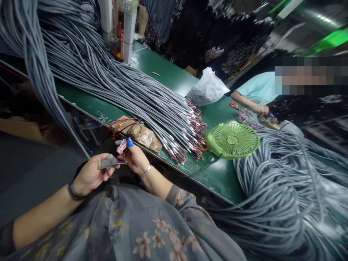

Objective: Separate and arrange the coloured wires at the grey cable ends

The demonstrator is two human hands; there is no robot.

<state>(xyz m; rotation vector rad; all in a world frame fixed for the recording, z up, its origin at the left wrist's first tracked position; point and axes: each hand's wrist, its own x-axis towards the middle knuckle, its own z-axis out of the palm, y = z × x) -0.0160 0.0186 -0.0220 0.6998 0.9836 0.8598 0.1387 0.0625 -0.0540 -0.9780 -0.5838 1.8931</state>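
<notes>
My left hand (94, 173), with grey covers on its fingers, is closed around the end of a grey cable (77, 139). Thin coloured wires (121, 161) fan out of that end toward my other hand. My right hand (137, 159) has a blue cover on the thumb and is closed on a small pale pink piece (121, 146), whose exact kind I cannot make out. Both hands are close together just off the near table edge. Beside them lies a board (141, 133) with a brown, tape-wrapped lump and red and black leads.
On the green table (163, 85) spreads a thick bundle of grey cables (130, 87) with stripped wire ends. A green fan (231, 140) stands right of it, near a plastic bag (208, 87), orange-handled tool (233, 105) and coiled cables (277, 185). A co-worker's hand (261, 109) is across the table.
</notes>
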